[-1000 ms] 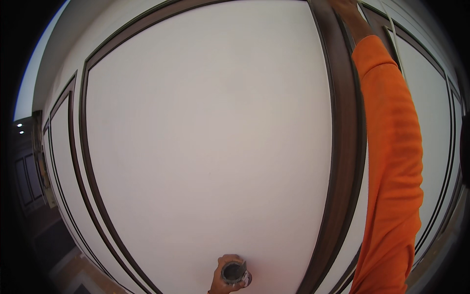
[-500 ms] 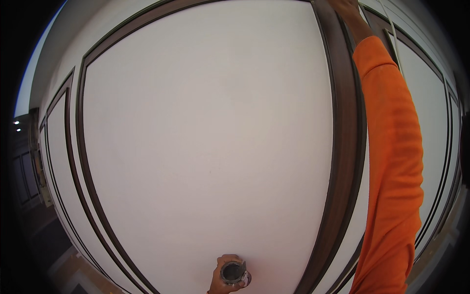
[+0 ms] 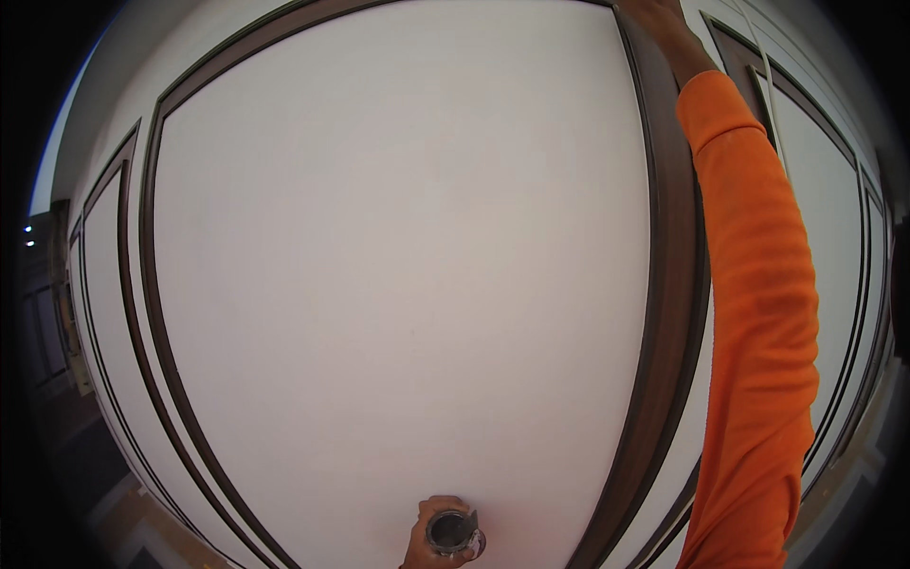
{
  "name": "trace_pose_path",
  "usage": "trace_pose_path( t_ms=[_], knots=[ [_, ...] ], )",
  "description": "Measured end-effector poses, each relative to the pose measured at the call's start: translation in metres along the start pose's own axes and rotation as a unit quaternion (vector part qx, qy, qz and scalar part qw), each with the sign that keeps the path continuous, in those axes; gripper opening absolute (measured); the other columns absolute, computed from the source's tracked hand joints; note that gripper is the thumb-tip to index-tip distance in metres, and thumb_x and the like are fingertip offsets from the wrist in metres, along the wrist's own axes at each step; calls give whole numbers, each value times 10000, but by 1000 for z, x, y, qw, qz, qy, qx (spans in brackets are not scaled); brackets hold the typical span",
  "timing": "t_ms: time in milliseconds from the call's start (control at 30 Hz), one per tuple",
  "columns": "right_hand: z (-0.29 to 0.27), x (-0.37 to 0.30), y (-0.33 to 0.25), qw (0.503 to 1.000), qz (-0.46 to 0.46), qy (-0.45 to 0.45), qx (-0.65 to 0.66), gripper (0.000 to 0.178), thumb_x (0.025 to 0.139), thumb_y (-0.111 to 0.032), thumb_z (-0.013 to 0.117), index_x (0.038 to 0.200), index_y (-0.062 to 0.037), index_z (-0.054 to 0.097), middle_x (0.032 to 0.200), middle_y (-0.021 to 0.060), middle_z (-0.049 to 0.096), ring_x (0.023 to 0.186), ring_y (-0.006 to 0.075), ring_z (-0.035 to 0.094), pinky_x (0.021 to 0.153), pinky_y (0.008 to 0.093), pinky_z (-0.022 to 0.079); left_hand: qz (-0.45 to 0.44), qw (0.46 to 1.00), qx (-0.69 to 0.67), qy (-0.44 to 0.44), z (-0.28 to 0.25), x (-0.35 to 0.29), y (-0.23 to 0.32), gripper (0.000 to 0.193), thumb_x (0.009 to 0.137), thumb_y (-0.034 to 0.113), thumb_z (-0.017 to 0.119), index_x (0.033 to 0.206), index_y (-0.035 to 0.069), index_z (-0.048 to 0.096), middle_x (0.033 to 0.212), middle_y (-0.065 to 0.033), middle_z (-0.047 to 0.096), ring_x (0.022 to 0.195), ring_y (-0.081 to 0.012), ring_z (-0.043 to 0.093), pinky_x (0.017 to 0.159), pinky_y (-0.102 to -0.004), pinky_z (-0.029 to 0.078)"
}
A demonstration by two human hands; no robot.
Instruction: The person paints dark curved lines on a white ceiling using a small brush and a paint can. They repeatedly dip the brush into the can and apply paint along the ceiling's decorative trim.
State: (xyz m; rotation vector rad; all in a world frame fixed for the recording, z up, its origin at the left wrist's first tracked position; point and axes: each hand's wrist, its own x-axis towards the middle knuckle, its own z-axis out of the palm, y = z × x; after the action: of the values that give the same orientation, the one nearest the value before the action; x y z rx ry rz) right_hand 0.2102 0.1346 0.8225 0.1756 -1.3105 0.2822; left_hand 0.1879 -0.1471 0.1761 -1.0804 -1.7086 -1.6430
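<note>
The left hand (image 3: 423, 533) is curled around a small round can (image 3: 449, 535), thumb and fingers bent close along its wall. The can sits in that grip with its open top facing up: a circular rim, a dark grey inside, and a patchy, pale-marked outer wall on the side away from the palm. A thin dark piece (image 3: 471, 521) stands at the rim on that same side; it is too small to tell what it is.

The right hand (image 3: 652, 17) is raised far above the left hand and off to its right, at the upper end of a dark wood post (image 3: 675, 284). Its fingers are cut off at the top, so I cannot tell whether they are spread, closed or holding anything. Below this hand runs a long orange sleeve (image 3: 758, 284), soft cloth with a smooth folded cuff at the wrist and rippled creases further down.

The post drops away beneath the right hand, brown and smooth, with darker raised edges. To the left of that hand, and above the can, spreads a broad, flat, white panel (image 3: 408, 237) with a matt face. Just right of the right hand hangs a thin pale cord (image 3: 770, 100), and beyond it is a narrower white panel (image 3: 829, 199) edged in dark wood.
</note>
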Motion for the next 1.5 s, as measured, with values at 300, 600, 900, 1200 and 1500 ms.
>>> trace_pose_path(
  t_ms=[300,600,900,1200,1500],
  knots=[
    [-9,8,17,999,35,-14,-13,222,874,-221,737,895,-1,758,879,130,745,776,210,705,719,354,577,19,1000,-10,22,0,0,-3,510,723,115,785,1184,46,576,1188,-153,543,1154,-308,528,1014,-420,421],
    [-21,-1,19,996,87,23,19,215,873,-228,748,878,-14,768,915,128,755,825,226,713,758,355,572,20,999,-27,-1,-1,0,-7,571,726,180,819,1221,51,565,1214,-153,529,1186,-312,517,1030,-424,408],
    [-15,-3,25,996,69,51,36,229,874,-243,743,869,-14,766,874,109,738,787,203,680,717,356,548,-8,1000,-18,-2,-4,-2,-7,593,729,250,819,1228,58,564,1218,-149,527,1199,-309,511,1047,-428,397],
    [-20,-4,19,995,95,31,29,225,910,-248,722,894,-26,756,850,87,711,748,174,639,673,333,517,1,1000,-6,-1,-5,-2,-7,555,727,218,805,1205,58,572,1203,-145,535,1185,-306,518,1040,-425,401],
    [-26,-4,18,995,94,-3,26,230,926,-248,705,916,-25,758,902,91,719,804,175,650,717,334,524,4,1000,-5,5,-2,-3,-7,525,736,230,802,1179,54,582,1192,-143,547,1177,-307,525,1035,-425,406]
  ],
)
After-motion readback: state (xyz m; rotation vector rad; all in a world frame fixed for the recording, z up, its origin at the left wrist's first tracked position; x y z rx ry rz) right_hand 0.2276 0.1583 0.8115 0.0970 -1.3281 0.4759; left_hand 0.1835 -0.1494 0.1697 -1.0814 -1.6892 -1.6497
